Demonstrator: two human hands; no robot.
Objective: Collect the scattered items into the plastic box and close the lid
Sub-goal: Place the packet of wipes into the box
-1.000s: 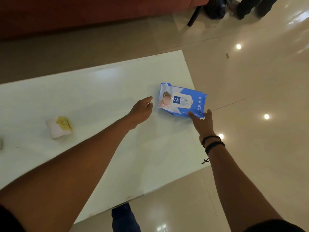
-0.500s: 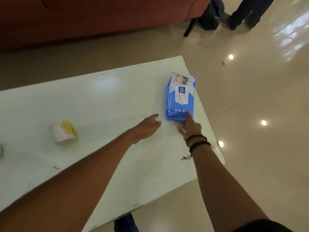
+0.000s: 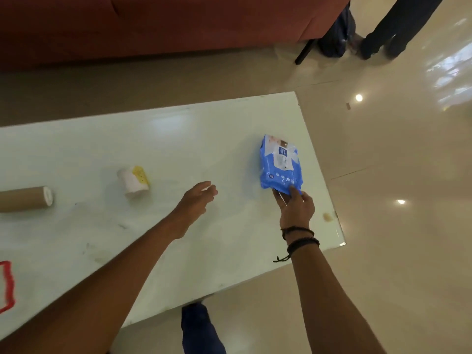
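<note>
Right hand (image 3: 296,206) pinches near end of blue wipes pack (image 3: 279,166), at 2 o'clock on table (image 3: 178,139). Left hand (image 3: 198,199) loose, empty. At 9 o'clock: small roll (image 3: 133,180), cardboard tube (image 3: 24,199) uncollected. Plastic box not visible; task judged early.

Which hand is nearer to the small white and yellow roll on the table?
The left hand. It hovers open just right of the white and yellow roll, not touching it. The right hand is much farther right, gripping the blue wipes pack.
</note>
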